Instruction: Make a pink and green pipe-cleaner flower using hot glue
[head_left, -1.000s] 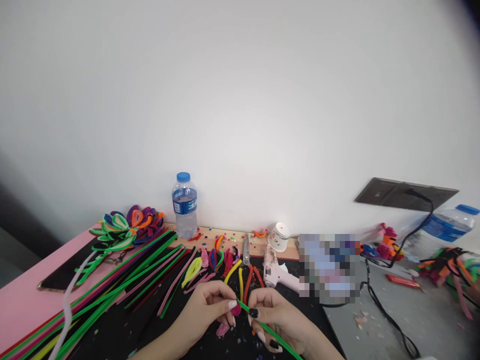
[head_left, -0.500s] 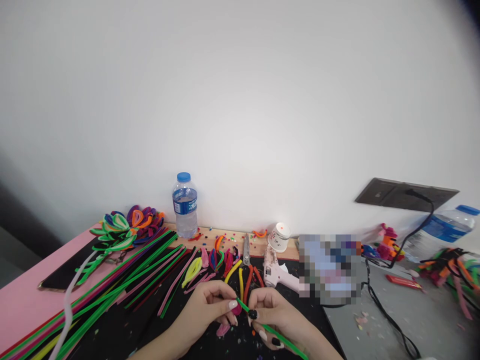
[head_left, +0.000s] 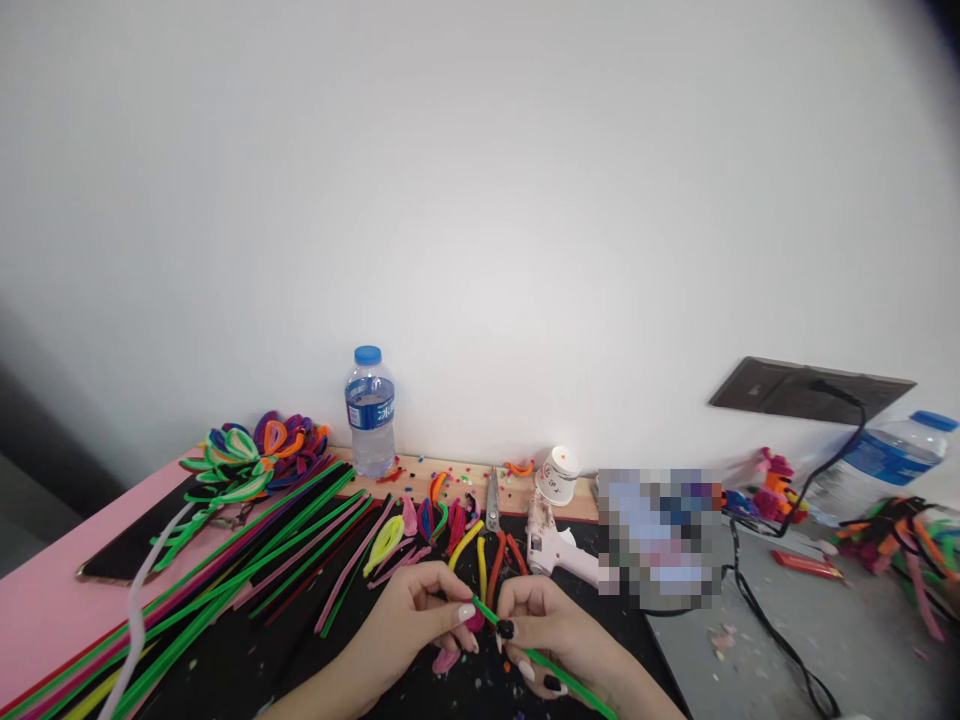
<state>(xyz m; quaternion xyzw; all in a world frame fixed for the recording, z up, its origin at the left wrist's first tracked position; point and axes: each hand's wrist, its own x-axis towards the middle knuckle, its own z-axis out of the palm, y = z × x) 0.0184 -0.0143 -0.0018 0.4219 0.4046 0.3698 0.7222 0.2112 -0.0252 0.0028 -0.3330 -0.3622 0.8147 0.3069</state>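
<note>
Pinched closed, the left hand [head_left: 422,606] and right hand [head_left: 556,628] grip 1 green pipe cleaner [head_left: 571,686], its near end cut off, a magenta piece [head_left: 476,622] part-hidden by the left.

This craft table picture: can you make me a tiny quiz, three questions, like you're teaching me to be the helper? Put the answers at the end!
1. What colour is the long fuzzy stick in the right hand?

2. True or false: the glue gun is in neither the left hand nor the right hand.

3. How many bottles with blue caps can you count?

Key:
1. Green.
2. True; it lies just beyond the right hand.
3. Two; one is left of the glue gun, the other at the far right.
</note>
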